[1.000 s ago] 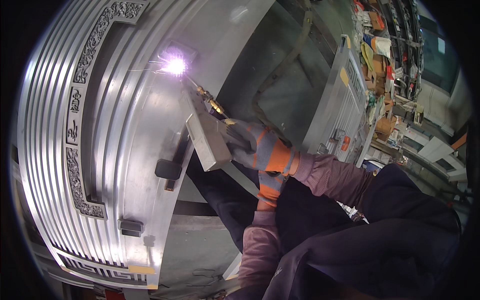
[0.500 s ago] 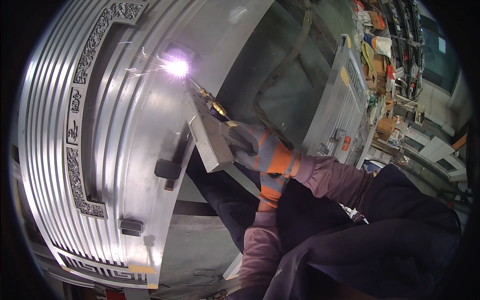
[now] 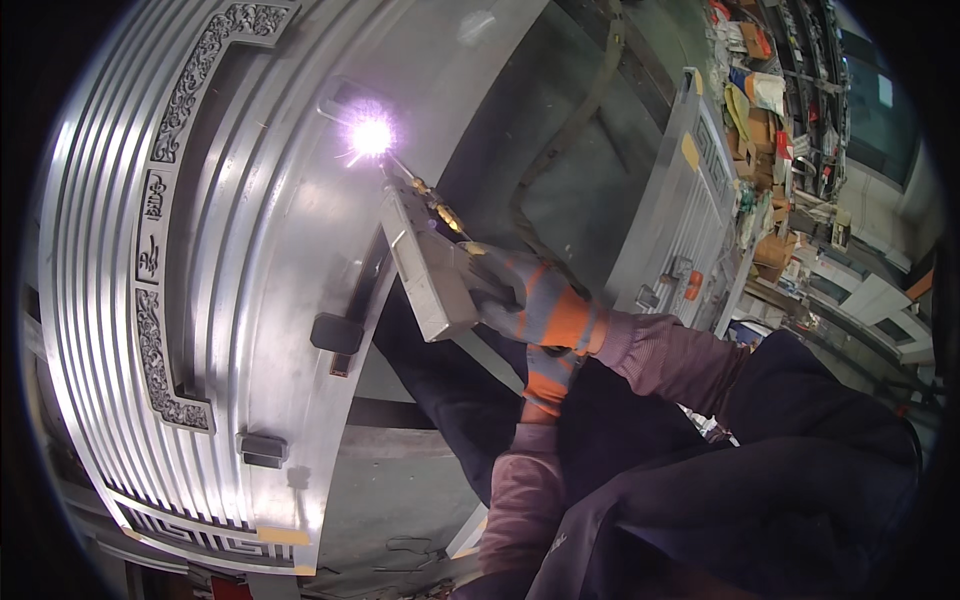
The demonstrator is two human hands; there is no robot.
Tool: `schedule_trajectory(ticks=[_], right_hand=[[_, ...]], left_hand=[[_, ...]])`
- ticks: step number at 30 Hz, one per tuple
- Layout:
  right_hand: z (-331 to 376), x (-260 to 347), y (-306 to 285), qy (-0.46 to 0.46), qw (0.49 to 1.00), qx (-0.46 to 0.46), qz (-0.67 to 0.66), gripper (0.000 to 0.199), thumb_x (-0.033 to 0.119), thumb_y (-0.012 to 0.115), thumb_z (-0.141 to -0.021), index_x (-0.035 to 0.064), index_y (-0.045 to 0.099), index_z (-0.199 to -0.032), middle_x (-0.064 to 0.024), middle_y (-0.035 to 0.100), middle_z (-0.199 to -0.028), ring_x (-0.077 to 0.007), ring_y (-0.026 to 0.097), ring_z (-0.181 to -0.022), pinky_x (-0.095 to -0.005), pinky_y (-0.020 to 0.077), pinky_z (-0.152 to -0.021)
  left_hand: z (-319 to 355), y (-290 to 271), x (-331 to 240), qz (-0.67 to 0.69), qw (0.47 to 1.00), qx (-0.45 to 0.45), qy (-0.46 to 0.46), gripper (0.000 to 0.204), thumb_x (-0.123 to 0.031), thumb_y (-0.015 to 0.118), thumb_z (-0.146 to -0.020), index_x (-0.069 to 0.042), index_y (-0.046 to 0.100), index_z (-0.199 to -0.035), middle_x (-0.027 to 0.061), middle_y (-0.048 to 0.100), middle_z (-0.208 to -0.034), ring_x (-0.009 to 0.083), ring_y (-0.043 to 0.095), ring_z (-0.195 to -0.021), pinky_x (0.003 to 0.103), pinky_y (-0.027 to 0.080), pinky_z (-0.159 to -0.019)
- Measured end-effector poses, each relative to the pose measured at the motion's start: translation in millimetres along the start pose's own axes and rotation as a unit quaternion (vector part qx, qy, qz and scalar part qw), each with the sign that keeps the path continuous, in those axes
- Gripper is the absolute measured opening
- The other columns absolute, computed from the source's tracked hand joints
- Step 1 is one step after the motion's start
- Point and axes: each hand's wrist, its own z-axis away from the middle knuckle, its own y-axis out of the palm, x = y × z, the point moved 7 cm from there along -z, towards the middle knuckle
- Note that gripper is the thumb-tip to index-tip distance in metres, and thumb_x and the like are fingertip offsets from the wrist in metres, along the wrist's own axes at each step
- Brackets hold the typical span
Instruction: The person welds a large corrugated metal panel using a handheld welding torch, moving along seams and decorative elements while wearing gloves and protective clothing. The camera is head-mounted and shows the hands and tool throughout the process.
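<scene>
My right hand (image 3: 525, 295), in a grey and orange striped glove, is closed round a welding gun (image 3: 430, 275) with a grey boxy body and brass fittings toward its tip. At the tip, a bright white-violet glow (image 3: 372, 137) burns on a large silvery metal panel (image 3: 280, 220), beside a small raised fitting (image 3: 338, 95) on its surface. My left hand (image 3: 548, 382) wears a matching glove and is just below my right hand, against it. Its fingers are hidden, so what it holds cannot be told.
Ridges, a carved border (image 3: 175, 355) and two dark block-like fittings (image 3: 337, 333) stand out on the panel. A second metal panel (image 3: 650, 235) leans at the right, with shelves of cluttered boxes (image 3: 760, 150) beyond. My dark-clothed legs (image 3: 690, 510) lie below.
The welding gun and its glow have shifted slightly to the right along the panel, both hands moving with it. Fewer sparks fly to the left.
</scene>
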Motion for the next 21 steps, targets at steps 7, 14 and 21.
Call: schedule_trajectory(ticks=[7,14,21], right_hand=[[17.0,-7.9,5.4,-0.059,0.996,0.004,0.060,0.071,0.026,0.072,-0.076,0.0051,0.043,-0.137,-0.0192,0.056,-0.120,-0.0354,0.055,-0.110,-0.0415,0.0413,-0.098],[-18.9,4.3,11.4,-0.107,0.988,-0.027,0.103,0.063,0.021,0.074,-0.077,0.0029,0.048,-0.131,-0.0179,0.060,-0.113,-0.0301,0.062,-0.102,-0.0376,0.0486,-0.090],[-32.8,11.8,11.6,-0.087,0.992,-0.025,0.088,0.064,0.043,0.071,-0.080,0.0040,0.050,-0.127,-0.0190,0.061,-0.100,-0.0341,0.063,-0.085,-0.0398,0.0510,-0.079]], left_hand=[[2.1,6.0,24.0,0.232,0.972,-0.015,-0.029,0.047,-0.015,0.051,-0.097,-0.004,0.033,-0.139,0.0142,0.042,-0.139,0.0249,0.044,-0.128,0.038,0.041,-0.103],[-17.6,-12.9,-32.8,-0.436,0.895,0.012,0.097,0.057,-0.024,0.056,-0.094,-0.008,0.032,-0.142,0.0129,0.042,-0.141,0.0306,0.042,-0.130,0.043,0.035,-0.108],[-24.9,-31.7,-10.9,-0.386,0.920,-0.009,0.064,0.044,-0.023,0.046,-0.098,-0.010,0.039,-0.140,0.0121,0.044,-0.140,0.0260,0.043,-0.130,0.036,0.038,-0.104]])
